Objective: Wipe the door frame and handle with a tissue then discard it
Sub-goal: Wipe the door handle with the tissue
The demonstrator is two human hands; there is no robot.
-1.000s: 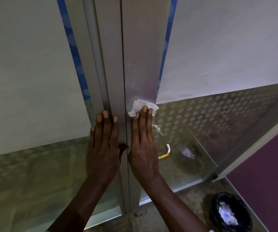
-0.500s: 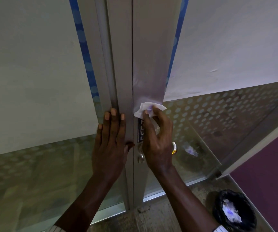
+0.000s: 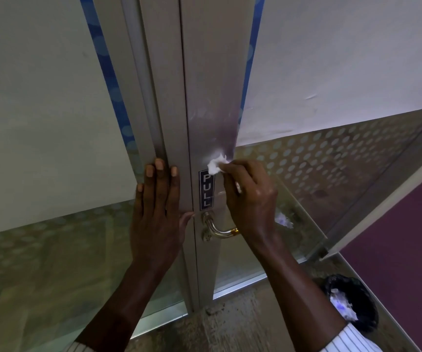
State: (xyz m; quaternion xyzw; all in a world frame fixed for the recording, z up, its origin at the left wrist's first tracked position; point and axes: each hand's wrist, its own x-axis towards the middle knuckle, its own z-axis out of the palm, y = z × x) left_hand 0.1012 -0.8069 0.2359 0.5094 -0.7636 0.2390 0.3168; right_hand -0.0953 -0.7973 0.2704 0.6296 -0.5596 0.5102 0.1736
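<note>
A silver metal door frame (image 3: 212,92) runs down the middle of the view between frosted glass panels. My right hand (image 3: 251,199) pinches a crumpled white tissue (image 3: 216,165) against the frame, just above a dark PULL label (image 3: 206,190). Below the label, a brass-and-chrome door handle (image 3: 217,228) sticks out, partly hidden by my right wrist. My left hand (image 3: 157,212) lies flat, fingers spread, on the left frame post.
A black-lined waste bin (image 3: 352,306) holding crumpled white paper stands on the floor at the lower right. A purple wall (image 3: 408,250) rises to the right. The glass door (image 3: 331,174) carries a dotted frosted pattern.
My right hand went from lying flat on the tissue to bunching it up in its fingertips, uncovering the PULL label and handle. My left hand stayed pressed on the frame.
</note>
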